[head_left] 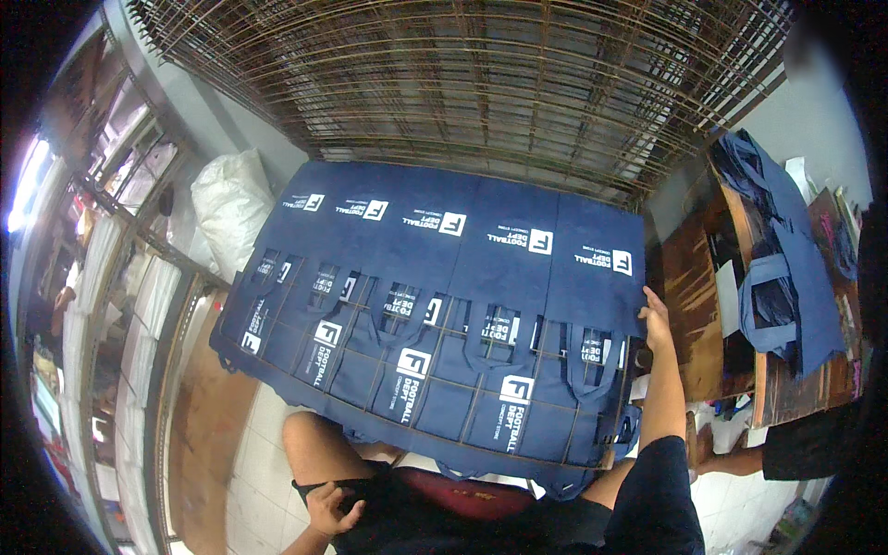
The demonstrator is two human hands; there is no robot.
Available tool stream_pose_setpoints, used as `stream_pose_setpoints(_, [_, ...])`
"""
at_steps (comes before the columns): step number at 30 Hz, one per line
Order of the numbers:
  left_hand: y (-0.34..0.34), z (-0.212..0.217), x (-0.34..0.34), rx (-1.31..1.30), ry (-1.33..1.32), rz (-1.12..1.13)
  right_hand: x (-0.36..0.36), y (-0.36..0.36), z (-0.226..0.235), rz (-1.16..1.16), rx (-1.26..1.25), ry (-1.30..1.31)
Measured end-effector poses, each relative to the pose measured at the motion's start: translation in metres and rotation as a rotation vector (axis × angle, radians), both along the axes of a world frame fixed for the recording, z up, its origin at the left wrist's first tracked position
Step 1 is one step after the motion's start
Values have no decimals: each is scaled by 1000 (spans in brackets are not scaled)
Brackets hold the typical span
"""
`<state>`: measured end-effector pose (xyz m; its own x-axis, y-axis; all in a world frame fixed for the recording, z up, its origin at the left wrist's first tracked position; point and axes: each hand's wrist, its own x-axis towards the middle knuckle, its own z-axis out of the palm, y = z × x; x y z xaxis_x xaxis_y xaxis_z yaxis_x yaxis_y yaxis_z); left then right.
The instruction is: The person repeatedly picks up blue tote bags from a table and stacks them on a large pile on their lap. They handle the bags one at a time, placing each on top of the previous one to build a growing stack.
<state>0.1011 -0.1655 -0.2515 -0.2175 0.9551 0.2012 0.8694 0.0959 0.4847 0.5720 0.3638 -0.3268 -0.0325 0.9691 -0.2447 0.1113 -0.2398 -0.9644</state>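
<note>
In front of me, navy blue fabric bags [370, 250] with white print lie side by side in overlapping rows. The near row, with its handles turned toward the far side, lies under the thin wires of a mesh rack shelf [472, 407]. At the right end of the far row, my right hand [655, 319] grips the edge of the last bag, one finger stretched along it. My left hand [333, 509] hangs low by my left thigh, apart from the bags. Its fingers are loosely bent and apart, and nothing shows in them.
Raised rusty wire shelves [481, 83] stack above the far side. A white sack [229, 208] stands at the left beside shelving [139, 370] with pale stacks. On the right, more blue bags [786, 268] lie on a wooden table [694, 305]. Another person's black-clothed limb [805, 449] reaches in at lower right.
</note>
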Motion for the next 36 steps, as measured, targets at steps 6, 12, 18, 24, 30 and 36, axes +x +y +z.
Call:
stream_pose_setpoints(6, [-5, -14, -3, 39, -57, 7, -1, 4, 1, -23, -31, -37])
stream_pose_setpoints(12, [-4, -5, -3, -92, -38, 20, 7, 8, -11, -19, 15, 18])
stream_pose_setpoints(18, [-10, -10, -4, -56, -86, 24, 6, -11, 5, -189, 241, -315])
stream_pose_setpoints(24, [-9, -5, -4, -131, -49, 31, -2, -95, 77, -105, 451, -173])
stream_pose_setpoints(30, [3, 7, 7, -45, -28, -56, -3, -190, 222, -32, 595, 90])
stream_pose_setpoints(36, [-14, -14, 1, -124, -146, -6, 101, -166, 323, -513, 1039, 382])
